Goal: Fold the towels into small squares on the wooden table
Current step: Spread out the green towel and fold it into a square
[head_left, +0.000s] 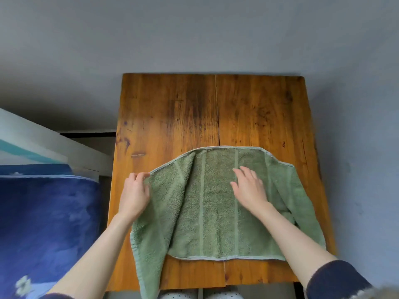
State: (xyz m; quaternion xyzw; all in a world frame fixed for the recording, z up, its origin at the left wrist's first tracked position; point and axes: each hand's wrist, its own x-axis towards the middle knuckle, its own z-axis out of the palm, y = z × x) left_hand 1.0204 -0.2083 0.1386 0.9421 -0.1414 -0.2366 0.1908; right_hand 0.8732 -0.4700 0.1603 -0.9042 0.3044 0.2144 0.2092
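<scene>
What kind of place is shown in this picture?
Probably a room in a home, perhaps a bedroom: a small wooden table against a plain grey wall, a green towel being folded, and blue bedding-like fabric alongside.

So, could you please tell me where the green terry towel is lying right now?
In the head view the green terry towel lies spread on the near half of the wooden table, its left end drooping over the front edge.

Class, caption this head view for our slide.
Left hand pinches green towel corner; right hand presses it flat on wooden table.
</scene>
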